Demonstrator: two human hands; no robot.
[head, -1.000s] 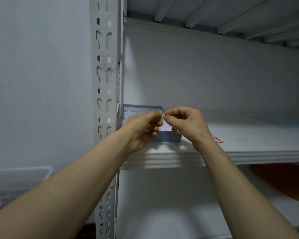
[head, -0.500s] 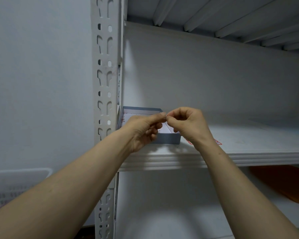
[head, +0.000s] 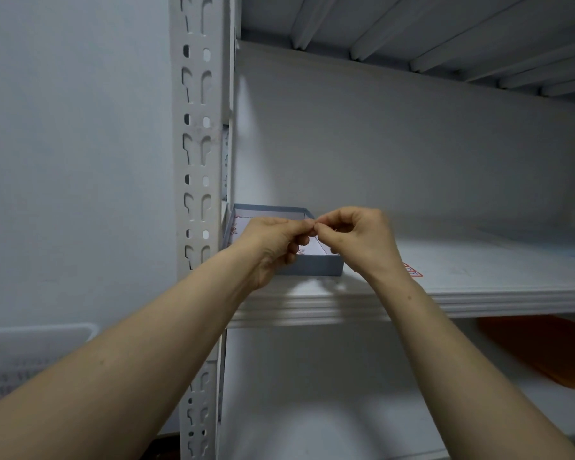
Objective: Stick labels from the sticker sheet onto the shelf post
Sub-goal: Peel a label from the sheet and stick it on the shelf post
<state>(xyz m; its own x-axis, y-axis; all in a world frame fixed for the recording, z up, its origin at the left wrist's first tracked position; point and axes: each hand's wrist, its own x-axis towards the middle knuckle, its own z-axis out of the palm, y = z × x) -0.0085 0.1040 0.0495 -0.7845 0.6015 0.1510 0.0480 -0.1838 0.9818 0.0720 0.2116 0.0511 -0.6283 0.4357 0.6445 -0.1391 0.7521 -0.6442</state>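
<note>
**Grey-blue box, both hands pinching over it**

No writing I can read from my feed: the red-bordered sticker (head: 412, 270) lying on the shelf board (head: 478, 287) carries red print, too small to make out. The red marks along the sticker sheet (head: 243, 227) are just as unreadable.

Compared with a second ago, my view has barely shifted and both hands hover in the same place. Back then a white sliver, the label, showed between the fingertips; now the fingertips cover it. The left hand (head: 269, 247) and right hand (head: 359, 240) meet thumb and forefinger at a single spot, pinching there, with the other fingers curled in.

The sticker sheet is white and lies flat inside the box (head: 312, 265), partly hidden behind the hands. The box sits at the left end of the shelf board, just beside the shelf post (head: 198, 161). The post is white metal, upright, punched with paired slots and round holes.

An orange slab (head: 545, 353) lies on the level below, and a white basket (head: 30, 353) stands at far left.
</note>
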